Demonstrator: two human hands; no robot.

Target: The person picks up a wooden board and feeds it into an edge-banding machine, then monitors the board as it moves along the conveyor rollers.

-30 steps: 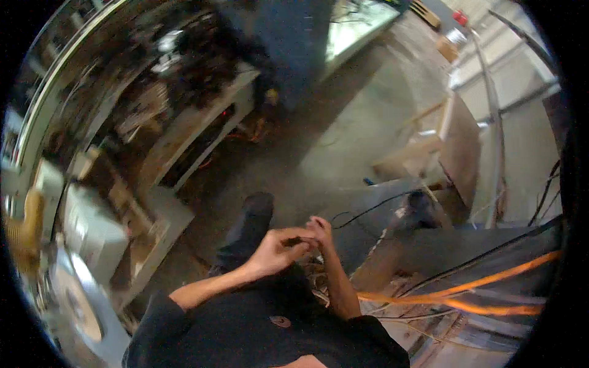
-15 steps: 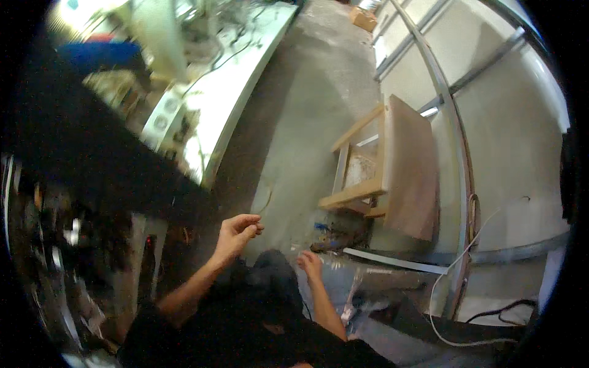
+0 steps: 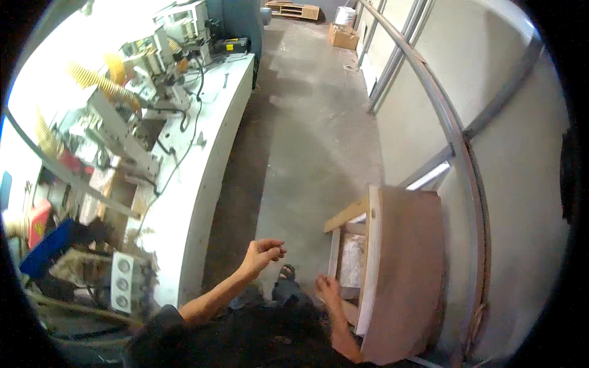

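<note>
My left hand (image 3: 262, 257) is held out in front of me over the floor, its fingers curled and drawn together toward the thumb. Whatever the fingertips hold, if anything, is too small to make out. Lower and to the right, my right hand (image 3: 328, 287) is bent and smeared by motion, so its fingers do not show clearly. It is nearest to a wooden frame (image 3: 373, 245) of pale bars with a large brown panel (image 3: 408, 270) on its right side. In this view the hand overlaps the frame's left edge; whether they touch, I cannot tell.
A long white machine bed (image 3: 215, 141) runs along my left, with yellow hoses (image 3: 92, 80) and a box with round dials (image 3: 124, 283). Metal bars (image 3: 454, 129) cross pale panels on the right. A cardboard box (image 3: 343, 37) and a low wooden cabinet (image 3: 292, 10) stand far ahead.
My view has swung, so more of the machine and the walkway shows. The wooden frame is now closer on my right. Both hands are still raised in front of me.
</note>
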